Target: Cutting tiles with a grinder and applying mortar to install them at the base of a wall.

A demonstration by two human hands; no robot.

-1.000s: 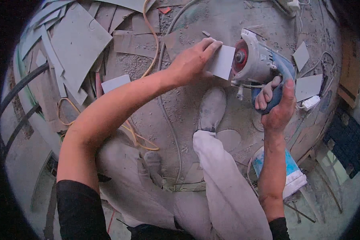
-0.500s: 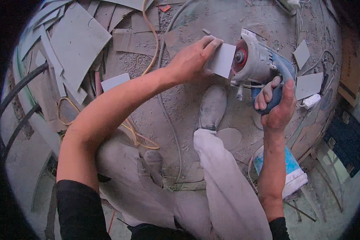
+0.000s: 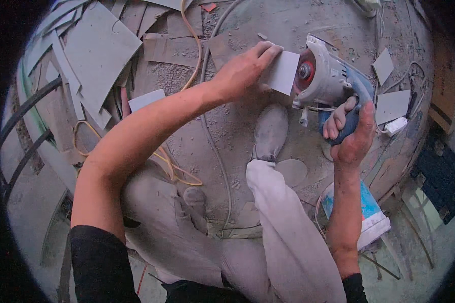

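Tile piece (image 3: 283, 72) pinched in left hand (image 3: 242, 73) — touching cutter blade (image 3: 305, 70)

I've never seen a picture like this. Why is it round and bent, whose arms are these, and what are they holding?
The picture comes from a wide fisheye camera worn on a person's head, looking down, so straight edges bend near the rim. The arms are that person's own. The left hand holds a small pale tile piece against the disc of a hand-held cutting tool; the right hand grips its blue handle. Below are the person's dusty trousers and a shoe. The dusty floor carries tile offcuts, cables and a blue and white bag.
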